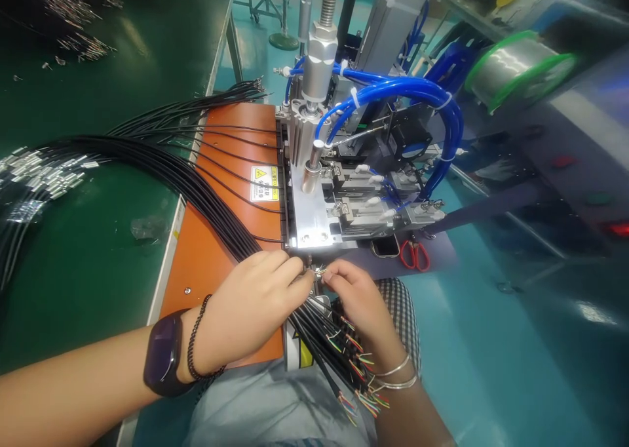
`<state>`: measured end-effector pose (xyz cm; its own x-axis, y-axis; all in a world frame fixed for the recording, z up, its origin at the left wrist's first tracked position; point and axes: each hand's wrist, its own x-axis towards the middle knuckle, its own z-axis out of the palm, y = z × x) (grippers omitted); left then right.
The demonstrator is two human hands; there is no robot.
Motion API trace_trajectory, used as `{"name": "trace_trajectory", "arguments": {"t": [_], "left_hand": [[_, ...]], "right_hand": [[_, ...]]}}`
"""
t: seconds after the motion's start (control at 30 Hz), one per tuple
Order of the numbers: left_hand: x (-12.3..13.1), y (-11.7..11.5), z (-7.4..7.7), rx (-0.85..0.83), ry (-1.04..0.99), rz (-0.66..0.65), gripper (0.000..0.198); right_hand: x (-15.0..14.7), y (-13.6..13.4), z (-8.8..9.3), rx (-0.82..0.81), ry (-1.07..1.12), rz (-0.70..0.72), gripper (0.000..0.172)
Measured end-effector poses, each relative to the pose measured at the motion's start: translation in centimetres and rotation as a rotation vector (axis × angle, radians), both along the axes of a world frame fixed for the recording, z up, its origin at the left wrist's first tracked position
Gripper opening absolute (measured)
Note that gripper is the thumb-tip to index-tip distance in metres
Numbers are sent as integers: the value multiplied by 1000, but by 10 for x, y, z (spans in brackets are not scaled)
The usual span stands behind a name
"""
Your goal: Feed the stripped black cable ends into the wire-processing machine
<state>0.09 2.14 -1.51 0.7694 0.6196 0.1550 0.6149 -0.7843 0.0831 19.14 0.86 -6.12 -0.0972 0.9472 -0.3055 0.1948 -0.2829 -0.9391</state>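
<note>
My left hand [260, 296] is closed over the thick bundle of black cables [196, 194], its thumb and forefinger pinching one cable near its end. My right hand [361, 299] pinches the thin bare wires [319, 272] at that end, fingertips close to the left ones. Below my hands, cable ends with coloured wires [361, 368] fan out over my lap. Several single black cables cross the orange plate [230, 175] into the edge of the metal machine [309, 217], just ahead of my hands.
Blue air hoses [449, 129] loop over the machine. A phone [386, 246] and red-handled scissors [415, 255] lie to its right. More cables with silvery ends [44, 172] rest on the green table [122, 237]. A green-rimmed spool [521, 70] is at upper right.
</note>
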Motion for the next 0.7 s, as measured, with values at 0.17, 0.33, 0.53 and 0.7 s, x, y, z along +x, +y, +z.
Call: {"name": "trace_trajectory", "arguments": {"t": [0.17,0.33,0.53,0.7], "left_hand": [[0,0,-2,22,36,-12,25],[1,-1,-3,13,93,-10,28],[3,-5,0,-25,150,16,35],[7,-4,3,-40,174,30,39]], "right_hand": [[1,1,-5,6,12,-8,12],[1,-2,0,22,71,-72,12],[-3,-3,8,31,62,-92,13],[-4,-3,4,43,-34,-92,13]]}}
